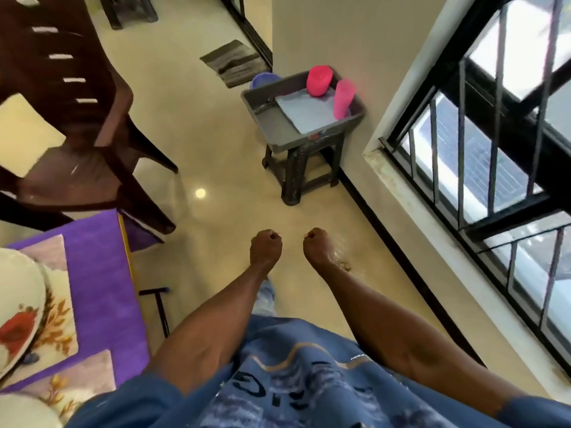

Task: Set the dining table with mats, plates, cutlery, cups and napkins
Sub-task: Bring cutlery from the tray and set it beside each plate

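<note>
Open floor (234,168) runs between the purple-clothed table's corner (119,214) and the grey tray (272,125) holding pink cups (343,98) on a stool by the wall, while the left hand (265,247) and right hand (318,245) hang curled into fists, holding nothing.

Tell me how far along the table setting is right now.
Done: a floral plate sits on a mat on the purple-covered table. In hand: nothing; the left hand and right hand are curled fists over the floor. Left: a grey tray on a stool by the wall holds a blue mat, two pink cups and a blue plate.
</note>
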`<state>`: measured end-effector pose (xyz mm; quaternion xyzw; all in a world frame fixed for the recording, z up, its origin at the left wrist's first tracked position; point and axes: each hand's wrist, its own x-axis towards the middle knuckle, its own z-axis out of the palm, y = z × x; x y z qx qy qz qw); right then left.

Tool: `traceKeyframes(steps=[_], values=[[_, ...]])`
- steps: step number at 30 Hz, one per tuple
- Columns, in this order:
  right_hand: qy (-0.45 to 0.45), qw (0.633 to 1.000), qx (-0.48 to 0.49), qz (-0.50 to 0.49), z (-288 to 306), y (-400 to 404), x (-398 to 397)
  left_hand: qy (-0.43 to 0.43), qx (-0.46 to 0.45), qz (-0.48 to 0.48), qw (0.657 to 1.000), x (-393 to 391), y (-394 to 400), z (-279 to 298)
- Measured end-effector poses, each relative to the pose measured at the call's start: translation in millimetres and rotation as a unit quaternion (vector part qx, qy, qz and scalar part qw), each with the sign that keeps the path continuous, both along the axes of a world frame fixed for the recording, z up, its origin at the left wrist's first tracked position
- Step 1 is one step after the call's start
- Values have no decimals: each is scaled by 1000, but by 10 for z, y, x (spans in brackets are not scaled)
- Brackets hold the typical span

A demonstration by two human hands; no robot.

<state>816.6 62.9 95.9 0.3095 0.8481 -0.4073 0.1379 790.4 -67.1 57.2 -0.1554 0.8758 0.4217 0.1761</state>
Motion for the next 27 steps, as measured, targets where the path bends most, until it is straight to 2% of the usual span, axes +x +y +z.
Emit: traceKeyframes(steps=[7,11,16,21,27], values=[[41,998,-6,-38,236,-54,-1644,53,-39,-38,997,-1838,-204,170],[51,996,-25,-72,310,-165,-2360,55,-48,-50,996,-2480,-199,222],[33,993,-47,-104,186,-179,-3074,22,-19,-73,997,-3091,-142,176],[7,994,-55,-99,14,-70,-3893,6,-9,-70,997,-3893,-148,51],[-6,997,-39,-69,91,156,-5068,-22,-26,-50,998,-5078,-98,145]])
